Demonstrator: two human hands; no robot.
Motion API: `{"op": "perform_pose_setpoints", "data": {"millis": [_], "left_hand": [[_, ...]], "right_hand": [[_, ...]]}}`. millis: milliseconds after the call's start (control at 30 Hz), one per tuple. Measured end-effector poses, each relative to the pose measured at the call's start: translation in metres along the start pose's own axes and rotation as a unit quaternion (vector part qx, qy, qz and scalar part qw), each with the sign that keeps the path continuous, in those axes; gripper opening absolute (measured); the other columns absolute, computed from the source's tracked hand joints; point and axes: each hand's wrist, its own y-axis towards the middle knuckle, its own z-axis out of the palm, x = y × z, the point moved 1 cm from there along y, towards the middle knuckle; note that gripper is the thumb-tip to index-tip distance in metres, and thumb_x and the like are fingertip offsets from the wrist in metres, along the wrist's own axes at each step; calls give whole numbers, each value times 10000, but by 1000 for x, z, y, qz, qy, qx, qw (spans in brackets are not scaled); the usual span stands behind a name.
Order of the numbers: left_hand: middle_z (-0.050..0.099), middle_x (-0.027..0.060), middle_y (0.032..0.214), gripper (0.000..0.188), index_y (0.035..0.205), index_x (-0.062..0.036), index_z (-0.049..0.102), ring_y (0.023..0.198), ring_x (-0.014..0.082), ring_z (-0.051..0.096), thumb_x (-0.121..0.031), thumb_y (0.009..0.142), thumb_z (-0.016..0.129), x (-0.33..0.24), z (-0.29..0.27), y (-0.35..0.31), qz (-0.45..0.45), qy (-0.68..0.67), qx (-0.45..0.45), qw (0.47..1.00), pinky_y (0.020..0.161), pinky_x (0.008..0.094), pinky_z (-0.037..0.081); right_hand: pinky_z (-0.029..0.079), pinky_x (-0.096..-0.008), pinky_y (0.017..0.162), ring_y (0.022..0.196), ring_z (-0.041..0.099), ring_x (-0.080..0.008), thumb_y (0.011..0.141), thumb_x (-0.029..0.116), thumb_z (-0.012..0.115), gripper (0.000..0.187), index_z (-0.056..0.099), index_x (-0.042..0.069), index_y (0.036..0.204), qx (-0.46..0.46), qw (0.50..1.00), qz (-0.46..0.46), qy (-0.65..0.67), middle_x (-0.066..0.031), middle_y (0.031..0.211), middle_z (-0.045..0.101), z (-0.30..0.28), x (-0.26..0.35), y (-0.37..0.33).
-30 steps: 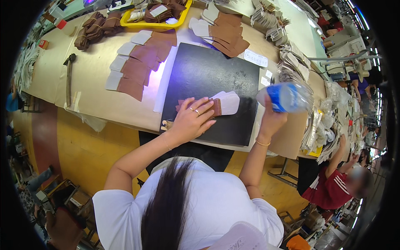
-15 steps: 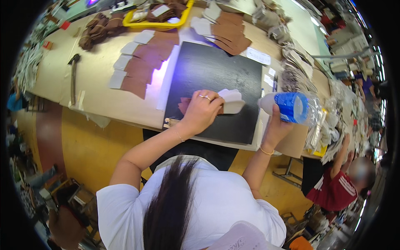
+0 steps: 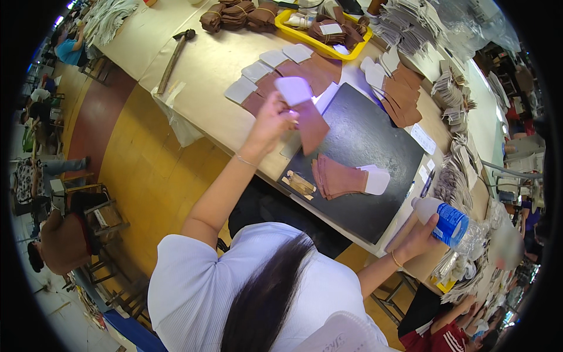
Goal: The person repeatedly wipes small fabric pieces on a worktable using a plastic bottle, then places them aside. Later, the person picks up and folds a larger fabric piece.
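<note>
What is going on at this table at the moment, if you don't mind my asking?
The person's left hand is holding up a brown-and-white piece near the left edge of a black board. The right hand grips a plastic bottle with a blue label, past the board's right side. A small stack of similar pieces lies on the board, with no hand on it. More lie in a fanned row beyond the left hand, and a hammer rests farther left.

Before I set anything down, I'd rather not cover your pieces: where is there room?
The table is bare between the hammer and the left fanned pieces; so is the black board beyond its brown stack. The right side is crowded with pale piles.
</note>
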Motion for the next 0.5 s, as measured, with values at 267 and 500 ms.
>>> {"op": "perform_pose_setpoints", "data": {"millis": [267,500], "left_hand": [[436,242,1240,906,1514,-77,103,1070,306,516,-29,825,689,-4,-77,15,166,508,-387,752,1002,478,407],[427,234,1281,733,1453,-57,295,1180,362,443,-146,849,699,-3,-31,10,296,566,-288,713,1028,463,344]], "right_hand": [[453,-373,993,1098,584,-242,869,201,750,597,471,-69,1322,27,999,-1,-36,-165,1263,589,6,2,-2],[448,-366,988,1062,583,-213,820,216,799,593,526,-45,1277,20,999,-30,5,-131,1215,607,8,3,-15]]}}
